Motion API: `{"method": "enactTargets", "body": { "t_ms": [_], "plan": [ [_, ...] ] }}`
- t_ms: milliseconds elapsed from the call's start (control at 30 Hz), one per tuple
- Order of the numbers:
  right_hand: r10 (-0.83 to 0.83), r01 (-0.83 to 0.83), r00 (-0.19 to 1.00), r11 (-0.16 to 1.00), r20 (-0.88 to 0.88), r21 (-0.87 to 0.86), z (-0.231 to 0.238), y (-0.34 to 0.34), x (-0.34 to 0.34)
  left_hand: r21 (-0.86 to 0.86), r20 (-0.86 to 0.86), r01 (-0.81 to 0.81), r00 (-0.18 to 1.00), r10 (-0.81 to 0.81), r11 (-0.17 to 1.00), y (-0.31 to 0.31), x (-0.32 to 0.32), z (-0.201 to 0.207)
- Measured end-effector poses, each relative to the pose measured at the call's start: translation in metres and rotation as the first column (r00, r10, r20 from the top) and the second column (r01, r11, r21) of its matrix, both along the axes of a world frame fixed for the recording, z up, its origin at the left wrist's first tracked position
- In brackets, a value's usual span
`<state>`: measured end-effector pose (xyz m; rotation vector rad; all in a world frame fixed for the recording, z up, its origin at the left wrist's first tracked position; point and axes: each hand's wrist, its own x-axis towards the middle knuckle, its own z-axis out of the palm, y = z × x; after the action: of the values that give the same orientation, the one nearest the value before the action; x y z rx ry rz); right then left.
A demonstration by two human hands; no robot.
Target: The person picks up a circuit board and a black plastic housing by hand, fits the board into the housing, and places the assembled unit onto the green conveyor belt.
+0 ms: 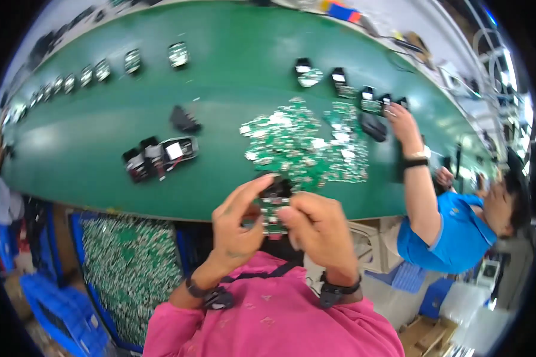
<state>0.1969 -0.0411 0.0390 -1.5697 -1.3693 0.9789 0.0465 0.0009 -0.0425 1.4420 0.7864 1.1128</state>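
Note:
Close to my body, at the table's near edge, my left hand point(238, 223) is closed on a small green circuit board point(274, 217) and the black plastic housing point(275, 188) at its upper end. My right hand point(323, 229) pinches the board's right side, its thumb lying on the face. Whether the board is joined to the housing, I cannot tell. Just beyond my hands lies a broad pile of loose green circuit boards point(286, 140). Farther left are several black housings point(152, 156), one with a white square, and a separate black piece point(184, 120).
Boards form a row point(103, 70) along the far left of the green table point(220, 77). Housings with boards point(342, 83) line the far right, where a co-worker's hand point(402, 122) reaches in. Below the left edge stands a blue crate point(95, 303) of boards.

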Motion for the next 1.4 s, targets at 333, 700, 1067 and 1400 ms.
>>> {"method": "enactTargets", "body": {
  "t_ms": [333, 700, 1067, 1400],
  "plan": [
    [-0.116, 0.108, 0.987, 0.991, 0.110, 0.074, -0.004, 0.003, -0.009, 0.180, -0.084, -0.087, 0.991, 0.103, 0.980, -0.004, -0.010, 0.015],
    [-0.245, 0.212, 0.939, 0.965, 0.242, 0.156, -0.022, 0.006, -0.006, -0.216, 0.012, 0.090, 0.996, -0.089, 0.972, 0.000, -0.010, 0.012],
    [-0.092, 0.065, 0.978, 0.987, 0.189, 0.146, -0.040, 0.010, 0.004, -0.369, 0.064, 0.174, 0.985, -0.161, 0.913, 0.006, -0.004, 0.029],
    [-0.100, 0.096, 0.994, 0.991, 0.038, 0.093, -0.035, 0.013, -0.009, -0.334, -0.015, 0.121, 0.991, -0.134, 0.935, 0.009, -0.003, 0.032]
  ]
}}
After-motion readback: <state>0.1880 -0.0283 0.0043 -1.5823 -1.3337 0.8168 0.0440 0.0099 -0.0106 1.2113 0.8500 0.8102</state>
